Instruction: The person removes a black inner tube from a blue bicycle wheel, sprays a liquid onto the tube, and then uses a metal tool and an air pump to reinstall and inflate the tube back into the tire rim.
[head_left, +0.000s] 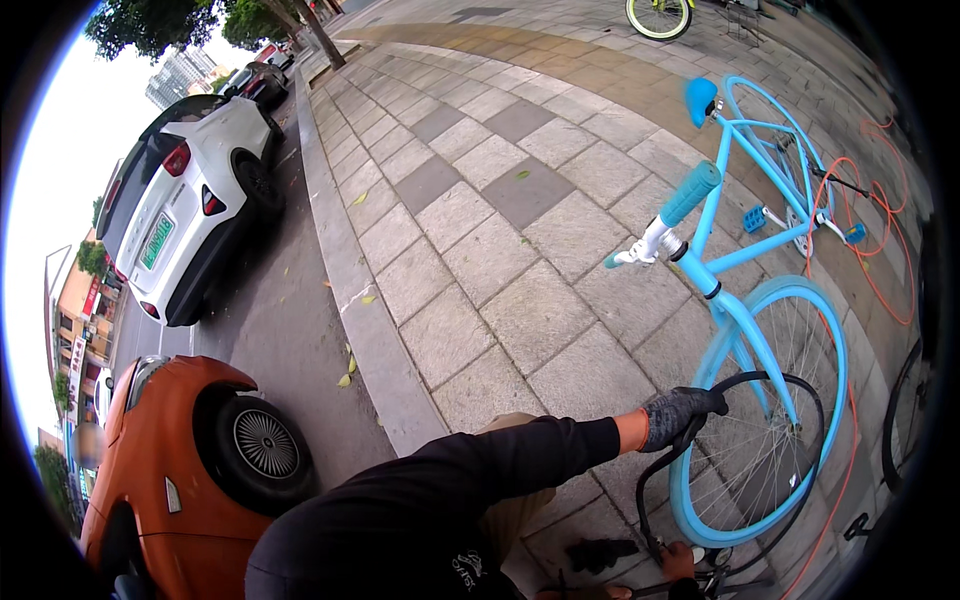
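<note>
My left hand (680,412), in a dark glove, is closed on a black inner tube (643,500), which loops over and around the front wheel (836,330) of a pale blue bicycle (750,340). My bare right hand (678,560) is low at the bottom edge, beside the wheel's lower rim and the tube; its fingers are bent around something too small to make out. A loose black glove (600,553) lies on the paving left of it. The bicycle has a teal handlebar grip (690,195) and a blue saddle (700,100).
An orange car (160,460) and a white car (190,200) stand along the kerb (350,310) at left. An orange hose (890,305) coils at right. Another bicycle (660,15) stands at the top, and a tree trunk (320,40) rises behind.
</note>
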